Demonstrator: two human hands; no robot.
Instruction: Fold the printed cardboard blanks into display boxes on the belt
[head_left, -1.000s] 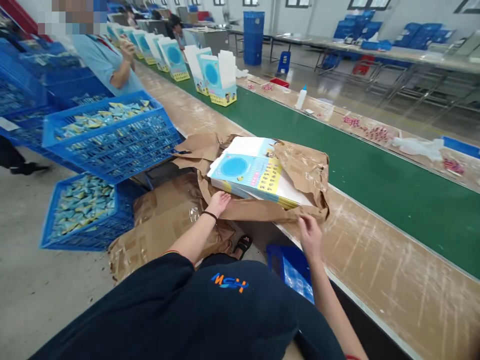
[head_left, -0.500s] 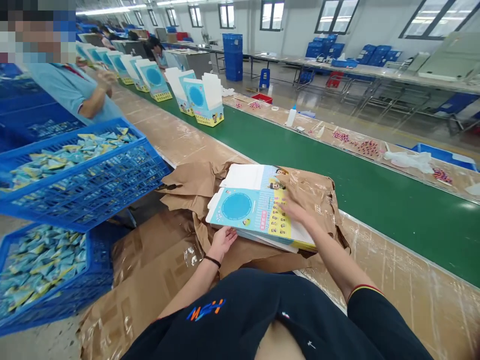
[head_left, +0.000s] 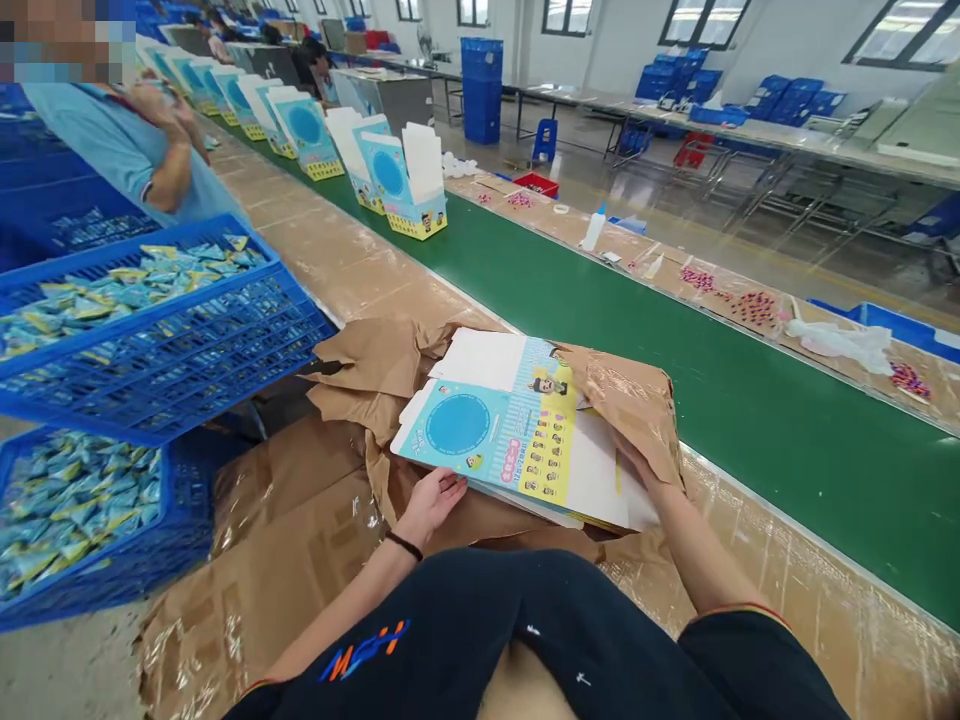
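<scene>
Right hand (head_left: 646, 478) had peeled the kraft wrapper flap (head_left: 626, 405) back, fingers pinching it; stack of printed card display blanks (head_left: 480, 430) now lay exposed at 12 o'clock; left hand (head_left: 431, 505) open at its near edge.

A stack of flat printed cardboard box sheets (head_left: 487, 430) lies on torn brown wrapping paper (head_left: 375, 360). The top sheet is white, light blue and yellow, with a big blue circle, rows of small faces, and a cartoon person near the top. The stack sits a bit crooked on the paper. The left hand (head_left: 433, 503) lies open on the brown paper, just by the near edge of the stack. The right hand (head_left: 637, 465) is at the stack's right side, under a flap of the brown paper.
</scene>
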